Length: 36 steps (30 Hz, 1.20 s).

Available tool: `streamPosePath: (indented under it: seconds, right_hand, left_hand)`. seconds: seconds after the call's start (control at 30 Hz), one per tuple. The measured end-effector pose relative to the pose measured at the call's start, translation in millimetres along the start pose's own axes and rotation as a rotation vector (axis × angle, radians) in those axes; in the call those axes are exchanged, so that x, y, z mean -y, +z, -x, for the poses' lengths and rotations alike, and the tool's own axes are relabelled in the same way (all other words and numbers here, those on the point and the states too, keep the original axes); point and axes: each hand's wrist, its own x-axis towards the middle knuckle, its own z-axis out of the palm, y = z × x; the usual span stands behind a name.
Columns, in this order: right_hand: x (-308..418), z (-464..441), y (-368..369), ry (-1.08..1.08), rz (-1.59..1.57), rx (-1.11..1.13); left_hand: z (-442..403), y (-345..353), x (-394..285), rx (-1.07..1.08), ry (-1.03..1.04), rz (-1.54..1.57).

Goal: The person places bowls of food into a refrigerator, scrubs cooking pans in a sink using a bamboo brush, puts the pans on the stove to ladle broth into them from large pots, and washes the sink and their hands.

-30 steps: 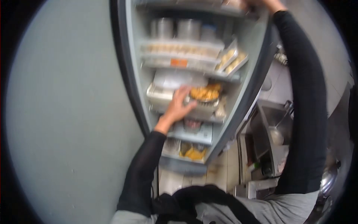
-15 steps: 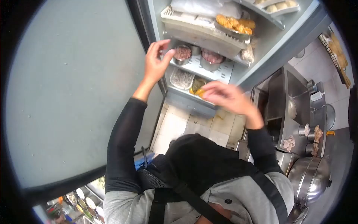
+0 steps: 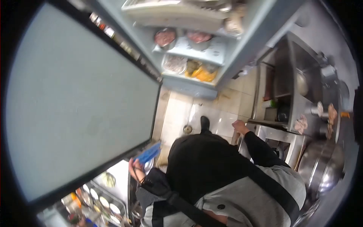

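Observation:
My left hand (image 3: pixel 136 170) is low at the left, its fingers curled at the near edge of the grey refrigerator door (image 3: pixel 87 106). Right beside those fingers is a blue object (image 3: pixel 148 153), too blurred to name. My right hand (image 3: pixel 239 127) hangs at my right side by a metal counter, fingers loosely closed with nothing visible in them. Ahead stands the open refrigerator, where two metal pots of meat (image 3: pixel 165 38) (image 3: pixel 199 38) sit on a white shelf (image 3: pixel 213 53). Below them are a white tray (image 3: pixel 175 63) and a yellow bag (image 3: pixel 202 73).
Tiled floor (image 3: pixel 181 113) lies between me and the refrigerator, with a round drain (image 3: pixel 187 129) in it. A steel counter (image 3: pixel 285 109) and a large metal pot (image 3: pixel 321 168) stand at the right. Several food containers (image 3: pixel 100 200) are at the lower left.
Both hands have left the front of the refrigerator shelves. My left hand came down to the door's edge, my right hand down to my side. The view has shifted away from the shelves.

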Motion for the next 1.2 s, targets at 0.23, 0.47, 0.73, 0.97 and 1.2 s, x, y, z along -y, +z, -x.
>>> streamPosePath:
  seconds: [0.23,0.47,0.73,0.97,1.2]
  right_hand:
    - [45.6,62.8,50.1,-0.026,-0.429,-0.298]
    - [68.9,163.6,128.2,-0.088,0.029,-0.315]
    - [123.2,233.1,119.8,-0.181,-0.23,-0.526]
    - [84.2,297.1,95.9,-0.253,-0.384,-0.609]
    - [-18.2,366.7,68.6,-0.111,-0.593,-1.032]
  left_hand:
    - [-104.3,-37.9,-5.9,-0.046,0.75,-0.393]
    - [-32.1,52.3,29.3,1.153,0.566,-0.37]
    - [-62.4,74.9,-49.2,1.456,0.737,-0.75]
    - [-4.4,171.7,-118.8,1.611,0.927,-0.983]
    - [130.2,307.3,-55.2,1.879,0.743,-0.804]
